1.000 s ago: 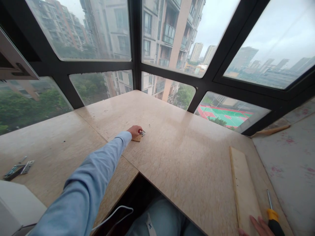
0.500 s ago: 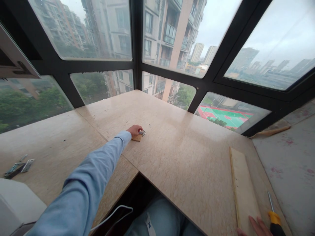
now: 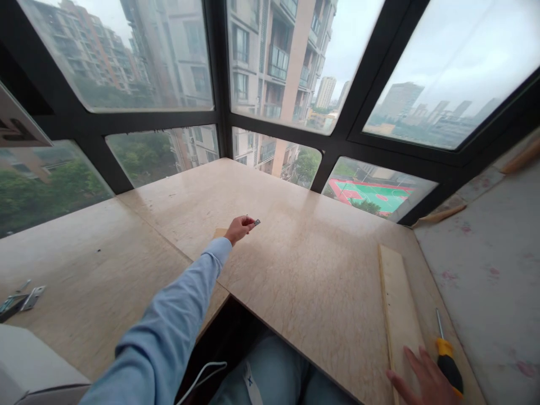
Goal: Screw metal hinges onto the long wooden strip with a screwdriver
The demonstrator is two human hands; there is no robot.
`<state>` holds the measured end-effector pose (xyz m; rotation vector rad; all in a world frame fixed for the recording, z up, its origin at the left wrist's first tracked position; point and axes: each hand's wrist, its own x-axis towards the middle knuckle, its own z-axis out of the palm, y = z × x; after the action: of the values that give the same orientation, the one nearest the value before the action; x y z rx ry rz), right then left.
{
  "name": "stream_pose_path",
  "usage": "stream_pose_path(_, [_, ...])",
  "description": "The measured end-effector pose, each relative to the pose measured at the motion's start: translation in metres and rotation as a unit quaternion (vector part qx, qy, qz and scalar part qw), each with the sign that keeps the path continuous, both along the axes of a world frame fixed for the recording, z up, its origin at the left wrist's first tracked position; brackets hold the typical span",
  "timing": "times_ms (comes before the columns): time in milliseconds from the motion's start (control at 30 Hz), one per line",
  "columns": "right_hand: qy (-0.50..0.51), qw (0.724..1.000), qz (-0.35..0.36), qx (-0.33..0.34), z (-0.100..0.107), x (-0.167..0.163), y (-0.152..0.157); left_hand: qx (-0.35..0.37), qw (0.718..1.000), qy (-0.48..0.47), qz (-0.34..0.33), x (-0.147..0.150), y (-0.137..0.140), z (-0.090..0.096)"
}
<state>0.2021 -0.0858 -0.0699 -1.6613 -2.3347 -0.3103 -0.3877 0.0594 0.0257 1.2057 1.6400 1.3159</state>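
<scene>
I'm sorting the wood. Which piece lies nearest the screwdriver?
The long board, alongside the screwdriver, with the right hand over its near end. The short piece is farther away, partly hidden by the left hand.

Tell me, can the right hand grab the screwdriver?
Probably yes: the right hand is over the board, right beside the screwdriver, and I see nothing between them.

left hand [image 3: 239, 228] shifted right with metal piece [image 3: 257, 223]; right hand [image 3: 430, 379] further into view
</scene>
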Motion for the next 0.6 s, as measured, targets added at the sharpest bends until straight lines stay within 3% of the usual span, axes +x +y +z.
stream_pose_path(100, [0.045,0.997,-0.042,-0.046,0.026,-0.033,-0.002,0.037,0.976,-0.214,0.032,0.061,-0.002,0.005])
stream_pose_path(267, [0.257,0.954,0.010,-0.151,0.092,-0.091,0.006,0.030,0.925,-0.379,-0.023,0.172,-0.023,0.013])
stream_pose_path(433, [0.450,0.868,0.029,-0.206,0.135,-0.123,0.031,0.004,0.923,-0.378,-0.076,0.253,-0.053,0.023])
stream_pose_path(600, [0.535,0.816,0.020,-0.219,0.141,-0.134,0.057,0.015,0.957,-0.267,-0.111,0.298,-0.069,0.023])
